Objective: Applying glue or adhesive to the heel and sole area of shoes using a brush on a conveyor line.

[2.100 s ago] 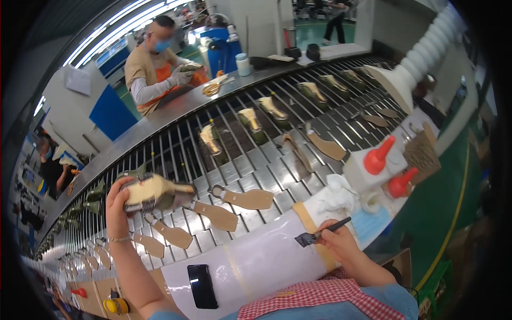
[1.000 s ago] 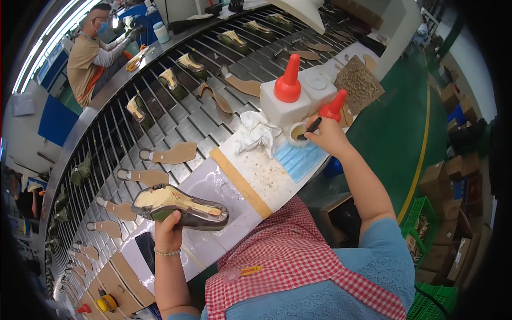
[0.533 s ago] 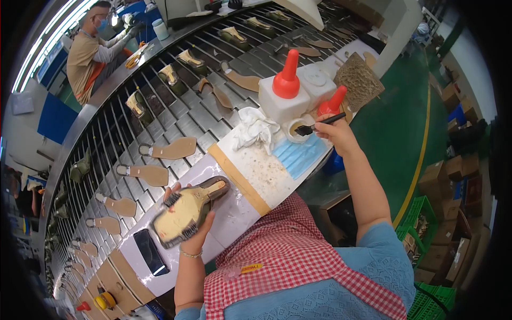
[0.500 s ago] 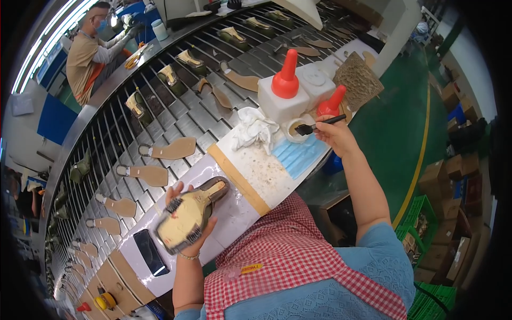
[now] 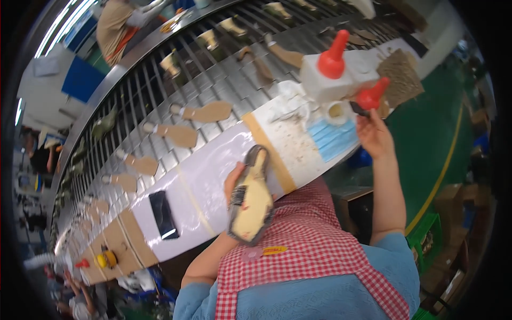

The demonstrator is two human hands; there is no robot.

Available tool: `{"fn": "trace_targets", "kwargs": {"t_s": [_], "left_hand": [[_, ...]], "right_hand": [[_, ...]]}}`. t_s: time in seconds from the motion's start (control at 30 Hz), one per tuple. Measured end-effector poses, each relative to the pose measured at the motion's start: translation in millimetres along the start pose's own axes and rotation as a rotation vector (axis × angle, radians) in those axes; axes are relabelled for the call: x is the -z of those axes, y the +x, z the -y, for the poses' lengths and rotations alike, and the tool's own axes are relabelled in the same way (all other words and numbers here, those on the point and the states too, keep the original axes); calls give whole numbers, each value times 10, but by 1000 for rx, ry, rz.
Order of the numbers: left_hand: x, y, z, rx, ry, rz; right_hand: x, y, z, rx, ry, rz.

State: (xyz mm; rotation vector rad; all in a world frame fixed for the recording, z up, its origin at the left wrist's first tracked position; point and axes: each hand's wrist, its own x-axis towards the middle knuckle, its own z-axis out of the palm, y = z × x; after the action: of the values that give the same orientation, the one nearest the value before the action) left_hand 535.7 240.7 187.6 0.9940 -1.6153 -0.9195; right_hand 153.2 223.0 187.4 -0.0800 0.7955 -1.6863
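My left hand (image 5: 232, 181) is wrapped round a shoe upper on its last (image 5: 253, 205), held sole side up just before my apron. Its pale yellow bottom faces me, edged by dark pleated material. At the right, my right hand (image 5: 375, 133) is closed on a black-handled brush (image 5: 360, 109), blurred by motion; its bristles cannot be made out. Beside the brush stands a small white pot (image 5: 336, 112) with yellowish contents. A red-nozzled bottle (image 5: 372, 95) is just behind the hand.
White square bottles (image 5: 322, 80), one with a red cone cap, stand behind the pot. A crumpled white cloth (image 5: 290, 101) and a blue face mask (image 5: 333, 140) lie nearby. A phone (image 5: 163, 214) rests left. Tan insoles (image 5: 205, 112) line the slatted conveyor (image 5: 213, 88); a person (image 5: 120, 32) works beyond.
The shoe upper has turned more upright and come closer to my apron. My right hand has drawn the brush away from the pot, to its right. The whole view has shifted.
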Motion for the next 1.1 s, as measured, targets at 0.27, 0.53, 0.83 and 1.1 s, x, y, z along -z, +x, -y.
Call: {"fn": "trace_targets", "kwargs": {"t_s": [0.27,0.53,0.83,1.1], "left_hand": [[-210,-252,407,77,-208,-69],[-195,-307,400,4,-244,-69],[-132,-247,249,-138,-178,-3],[-136,-251,231,-157,-209,-10]], "right_hand": [[-1145,-1110,-812,106,-629,596],[-1277,-1279,-1160,45,-820,680],[-1391,-1366,-1187,483,-1128,844],[-1382,-1378,-1216,497,-1114,741]]}}
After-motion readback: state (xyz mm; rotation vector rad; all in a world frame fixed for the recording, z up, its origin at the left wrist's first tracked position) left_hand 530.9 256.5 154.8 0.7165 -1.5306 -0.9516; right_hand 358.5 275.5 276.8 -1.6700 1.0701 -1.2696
